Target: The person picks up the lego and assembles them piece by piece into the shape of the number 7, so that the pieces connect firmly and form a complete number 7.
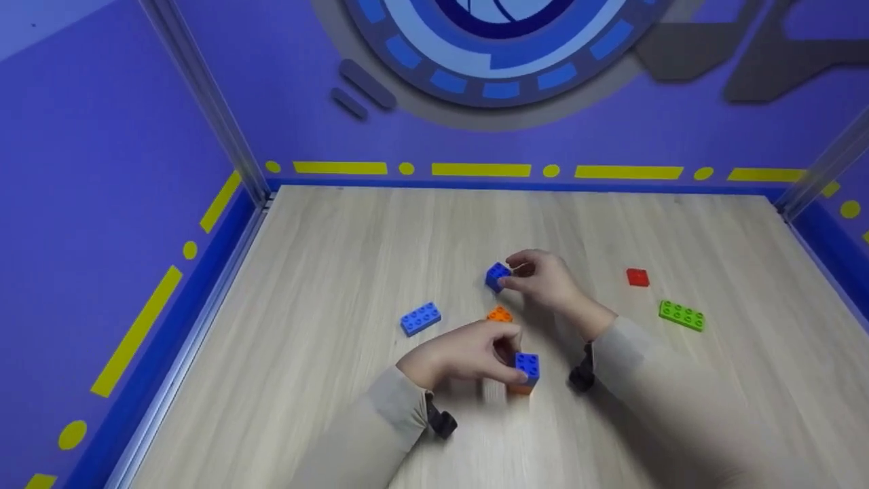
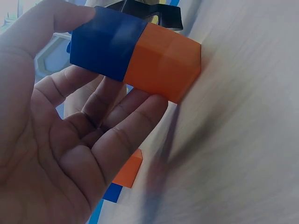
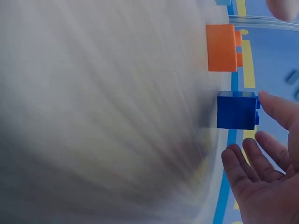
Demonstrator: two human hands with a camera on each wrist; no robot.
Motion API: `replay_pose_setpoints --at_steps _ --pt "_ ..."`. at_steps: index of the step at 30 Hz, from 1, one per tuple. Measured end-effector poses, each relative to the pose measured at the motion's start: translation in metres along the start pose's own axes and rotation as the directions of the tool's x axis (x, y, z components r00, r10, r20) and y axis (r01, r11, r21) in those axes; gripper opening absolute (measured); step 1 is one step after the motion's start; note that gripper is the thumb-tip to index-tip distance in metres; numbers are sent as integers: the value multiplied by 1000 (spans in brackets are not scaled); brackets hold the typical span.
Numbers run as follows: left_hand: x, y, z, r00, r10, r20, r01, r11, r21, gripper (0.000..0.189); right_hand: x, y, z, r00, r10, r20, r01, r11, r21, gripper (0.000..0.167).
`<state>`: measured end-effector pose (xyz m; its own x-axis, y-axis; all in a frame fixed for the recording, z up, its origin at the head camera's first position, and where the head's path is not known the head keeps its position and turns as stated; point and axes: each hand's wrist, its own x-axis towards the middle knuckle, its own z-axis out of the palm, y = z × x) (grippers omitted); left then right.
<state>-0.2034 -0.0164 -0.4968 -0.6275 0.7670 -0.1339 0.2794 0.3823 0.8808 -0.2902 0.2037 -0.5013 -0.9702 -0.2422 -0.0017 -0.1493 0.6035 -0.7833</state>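
My left hand (image 1: 465,350) pinches a two-brick stack at the near middle of the table. Its upper part is a blue brick (image 1: 527,365), joined to an orange brick (image 2: 163,60) beneath. In the left wrist view the thumb lies on the blue part, and a fingertip reaches the orange one. Farther back, my right hand (image 1: 548,282) is at another blue brick (image 1: 497,277) standing on the table. The right wrist view shows its thumb beside that brick's studs and the other fingers spread apart from it. A second orange brick (image 1: 500,314), partly hidden by my left hand, sits between both hands.
A lighter blue, longer brick (image 1: 421,318) lies left of the hands. On the right are a small red brick (image 1: 637,277) and a long green brick (image 1: 682,316). Purple panels (image 1: 475,146) wall the wooden table (image 1: 326,251) at the back and sides.
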Motion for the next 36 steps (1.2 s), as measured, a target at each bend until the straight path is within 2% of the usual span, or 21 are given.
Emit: replay_pose_setpoints --at_steps 6,11,18,21,29,36 --pt "2 0 4 1000 11 2 -11 1000 1 32 -2 2 5 1000 5 -11 -5 1000 -19 36" --pt "6 1 5 999 33 11 -33 999 -4 35 -5 6 3 999 17 -27 -18 999 -27 34" --pt "5 -4 6 1000 29 -4 -30 998 -50 35 -13 8 -3 999 54 7 -55 995 89 36" --pt "3 -6 6 1000 27 -8 -28 998 -60 32 -19 6 -9 999 45 20 -47 992 118 36" --pt "-2 -7 4 1000 4 -26 -5 998 -67 32 -29 -4 -23 999 -23 29 19 993 114 37" --pt "2 -13 8 997 48 -53 -53 994 -91 30 -40 -8 -33 999 -34 22 29 983 181 36"
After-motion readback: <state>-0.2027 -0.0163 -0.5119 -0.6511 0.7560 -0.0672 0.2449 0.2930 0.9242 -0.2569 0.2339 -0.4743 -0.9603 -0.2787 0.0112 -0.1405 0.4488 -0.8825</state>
